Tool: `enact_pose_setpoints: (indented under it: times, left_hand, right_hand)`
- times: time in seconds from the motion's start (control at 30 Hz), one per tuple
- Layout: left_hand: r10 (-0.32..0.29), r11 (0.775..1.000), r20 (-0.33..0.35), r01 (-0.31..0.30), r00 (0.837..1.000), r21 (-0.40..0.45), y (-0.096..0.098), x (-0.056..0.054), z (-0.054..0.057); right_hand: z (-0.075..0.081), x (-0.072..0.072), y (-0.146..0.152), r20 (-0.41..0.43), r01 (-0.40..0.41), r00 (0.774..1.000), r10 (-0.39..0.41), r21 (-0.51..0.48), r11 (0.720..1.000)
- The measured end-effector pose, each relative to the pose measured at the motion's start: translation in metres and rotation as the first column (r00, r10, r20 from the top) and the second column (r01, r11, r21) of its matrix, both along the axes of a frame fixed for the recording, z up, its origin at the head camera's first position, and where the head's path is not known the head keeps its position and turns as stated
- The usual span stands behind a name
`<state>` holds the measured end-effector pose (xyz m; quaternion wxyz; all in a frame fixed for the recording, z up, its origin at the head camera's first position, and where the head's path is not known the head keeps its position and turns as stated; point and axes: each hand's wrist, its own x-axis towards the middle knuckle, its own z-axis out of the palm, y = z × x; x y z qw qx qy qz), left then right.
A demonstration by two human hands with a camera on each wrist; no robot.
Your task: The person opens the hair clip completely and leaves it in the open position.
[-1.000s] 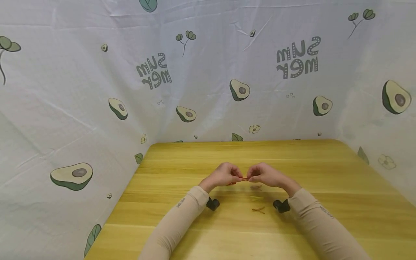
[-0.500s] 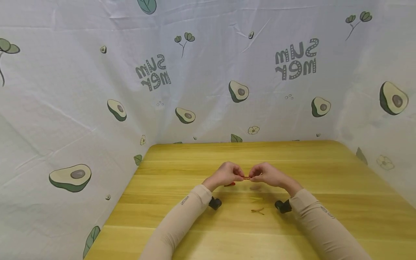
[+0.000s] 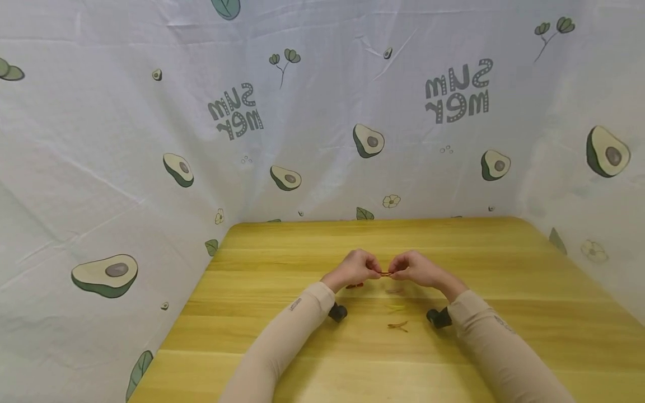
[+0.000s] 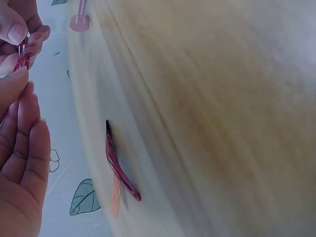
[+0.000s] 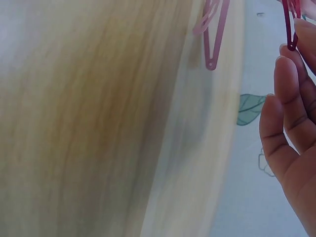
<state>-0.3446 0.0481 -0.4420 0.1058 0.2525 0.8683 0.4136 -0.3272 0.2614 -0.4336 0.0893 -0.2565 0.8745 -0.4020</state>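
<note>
A dark red hair snap clip (image 3: 385, 274) is held up between my two hands over the table. My left hand (image 3: 355, 267) pinches one end with thumb and fingertips. My right hand (image 3: 413, 268) pinches the other end; the clip's rounded tip (image 5: 292, 47) shows by its fingertips in the right wrist view. Below the hands, a red hair clip (image 4: 118, 170) lies partly over an orange one (image 4: 116, 197). A pink clip (image 5: 212, 52) lies on the table to their right. The fingers hide part of the held clip.
Nearer the front of the wooden table (image 3: 282, 240) lie a yellow clip (image 3: 396, 308) and an orange-brown clip (image 3: 398, 325). Black wrist cameras (image 3: 439, 318) hang under both sleeves. A printed white cloth (image 3: 322, 112) hangs behind and beside the table.
My left hand and forearm have shifted slightly right, with more of the red clip on the table showing. Both hands keep their pinch on the held hair clip.
</note>
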Motion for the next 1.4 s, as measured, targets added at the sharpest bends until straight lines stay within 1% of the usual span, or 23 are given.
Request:
enact_pose_setpoints:
  times: [0.13,0.23,0.3,0.53,0.8,0.93,1.07,1.23,1.4]
  left_hand:
    - [-0.019,1.0,-0.031,0.019,0.999,-0.012,0.003,-0.006,-0.002]
    - [-0.029,0.999,-0.035,0.028,0.999,-0.017,0.006,-0.008,-0.004]
    - [-0.031,0.999,-0.039,0.03,0.999,-0.026,0.008,-0.01,-0.006]
    - [-0.04,0.998,-0.045,0.037,0.998,-0.056,0.015,-0.013,-0.009]
    - [-0.042,0.994,-0.031,0.039,0.999,-0.106,0.019,-0.015,-0.011]
    - [-0.043,0.991,-0.021,0.04,0.999,-0.129,0.021,-0.014,-0.012]
    - [-0.027,0.987,-0.016,0.024,1.0,-0.158,0.022,-0.012,-0.012]
    - [-0.016,0.981,-0.032,0.01,0.999,-0.194,0.025,-0.012,-0.011]
    - [0.003,0.978,-0.023,-0.008,1.0,-0.208,0.027,-0.011,-0.011]
  right_hand:
    - [-0.001,-0.004,0.004,-0.021,-0.001,1.0,0.001,0.013,1.0]
    - [-0.003,-0.007,0.006,-0.03,0.004,1.0,-0.003,0.032,0.999]
    - [-0.006,-0.008,0.008,-0.02,0.016,1.0,-0.015,0.048,0.999]
    - [-0.011,-0.011,0.013,-0.003,-0.001,1.0,0.001,0.059,0.998]
    - [-0.013,-0.01,0.012,0.026,-0.01,1.0,0.008,0.082,0.997]
    - [-0.015,-0.01,0.012,0.025,-0.02,1.0,0.018,0.098,0.995]
    - [-0.016,-0.011,0.011,0.011,-0.031,0.999,0.03,0.116,0.993]
    - [-0.017,-0.012,0.011,0.018,-0.037,0.999,0.035,0.131,0.991]
    - [-0.018,-0.014,0.011,0.016,-0.045,0.999,0.043,0.146,0.988]
